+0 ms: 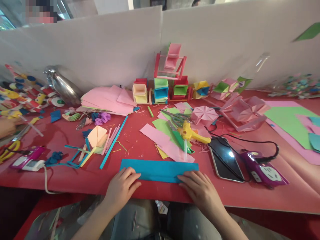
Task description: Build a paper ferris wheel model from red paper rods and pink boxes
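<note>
A long blue paper strip (pixel 160 169), folded flat, lies near the front edge of the red table (pixel 75 173). My left hand (pixel 122 187) presses its fingertips on the strip's left end. My right hand (pixel 200 189) lies flat with its fingers on the strip's right end. Both hands hold the paper down against the table; neither grips anything. Just behind the strip lie pink and green paper sheets (pixel 165 140) and a yellow glue gun (pixel 191 133).
A phone (pixel 226 159) and a purple power strip (pixel 263 170) with a black cable sit to the right. Scissors (pixel 175 117), folded paper boxes (pixel 160 89), a pink paper frame (pixel 171 63) and paper strips (pixel 110 143) crowd the middle. White boards wall the back. Another person's hand (pixel 7 126) is at far left.
</note>
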Motion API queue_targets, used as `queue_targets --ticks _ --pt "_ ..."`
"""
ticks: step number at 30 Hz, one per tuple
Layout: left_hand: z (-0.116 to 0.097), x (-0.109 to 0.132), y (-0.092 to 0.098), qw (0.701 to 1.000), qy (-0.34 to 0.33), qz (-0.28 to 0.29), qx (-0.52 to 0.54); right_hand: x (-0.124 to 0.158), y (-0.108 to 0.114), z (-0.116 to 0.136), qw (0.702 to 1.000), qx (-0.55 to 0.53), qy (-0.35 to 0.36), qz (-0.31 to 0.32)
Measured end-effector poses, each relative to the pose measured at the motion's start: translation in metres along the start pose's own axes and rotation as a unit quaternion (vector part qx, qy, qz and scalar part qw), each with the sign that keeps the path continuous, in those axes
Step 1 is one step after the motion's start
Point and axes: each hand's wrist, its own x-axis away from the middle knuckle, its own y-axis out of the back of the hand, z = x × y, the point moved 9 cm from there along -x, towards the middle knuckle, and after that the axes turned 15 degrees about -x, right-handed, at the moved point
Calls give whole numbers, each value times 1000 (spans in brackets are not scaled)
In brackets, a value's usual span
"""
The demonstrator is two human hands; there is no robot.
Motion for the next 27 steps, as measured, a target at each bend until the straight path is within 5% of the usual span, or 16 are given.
queue_targets --ticks 10,15,22,27 --pt "5 2 -2 997 -26 0 72 -10 -24 20 995 -56 48 69" --pt "6 -5 -3 995 -33 19 97 -13 -22 23 997 -54 49 40" --pt "8 -15 -13 993 -14 95 63 -17 -24 -2 991 10 -126 46" --pt "5 -16 -11 997 -10 67 24 -19 -22 -12 982 63 -177 31"
